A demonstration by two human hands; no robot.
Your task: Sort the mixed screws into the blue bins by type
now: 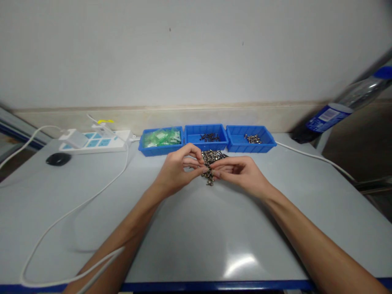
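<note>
A heap of small metal screws point(211, 155) lies on the table in front of the middle blue bin. Over it, my left hand point(180, 167) and my right hand point(240, 171) come together, fingertips almost touching. Thumb and fingers of the left hand are closed in a pinch, with a gap behind the fingertips. The right hand is pinched as well, thumb against forefinger. Whatever sits between the fingertips is too small to make out. The middle blue bin point(191, 145) holds dark screws point(210, 137). In the right blue bin point(254, 147) are brass-toned screws point(253, 139).
A left blue bin point(159, 152) contains green plastic packets point(162, 138). Further left are a white power strip point(118, 143) with plugs and a black oval object point(58, 159). A white cable point(88, 201) loops across the left arm. A bottle point(329, 117) leans at the right.
</note>
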